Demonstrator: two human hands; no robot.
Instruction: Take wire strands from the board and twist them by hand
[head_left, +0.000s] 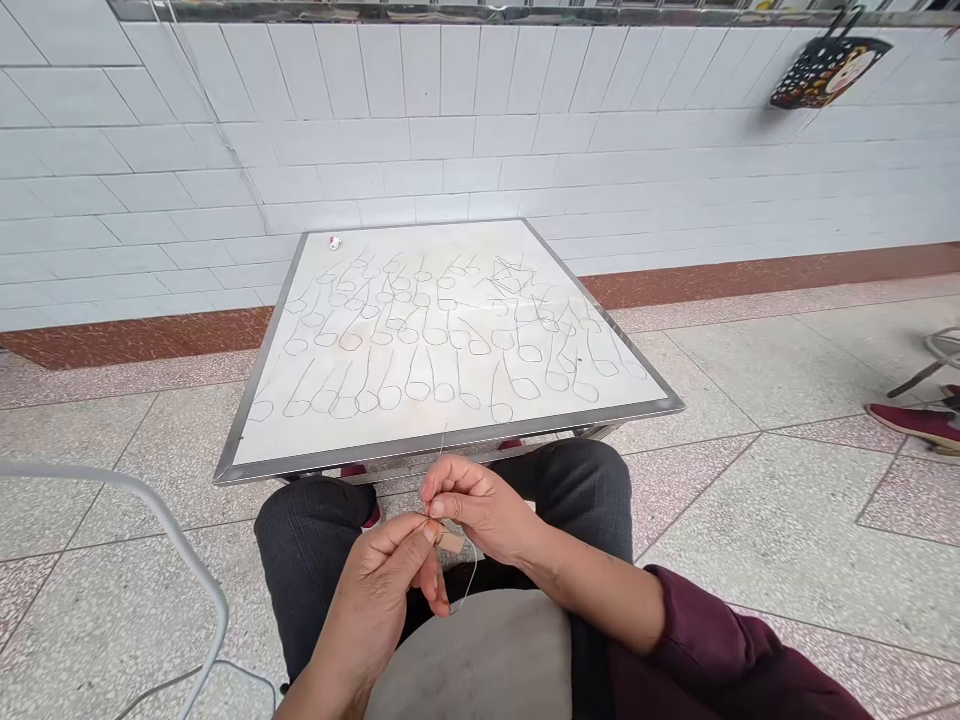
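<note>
The left hand point(371, 600) and right hand point(480, 505) pinch a thin wire point(472, 578) beside a small tan piece point(451, 542); looped wires point(427, 340) cover the far steel-edged table point(450, 441).

Ahead of us at 12 o'clock runs a wall point(450, 130) of white tiles, topped by a metal strip point(450, 10). Along its foot we see a red-brown band point(772, 275). A patterned bag point(830, 72) hangs on the wall at 1 o'clock. The floor point(720, 540) is speckled pale tile with pinker borders. A steel-edged table point(450, 440) stands at 12 o'clock, a pale tubular frame point(142, 500) curves at 8 o'clock, and a metal leg point(930, 350) shows at 3 o'clock. The light is soft and even.
</note>
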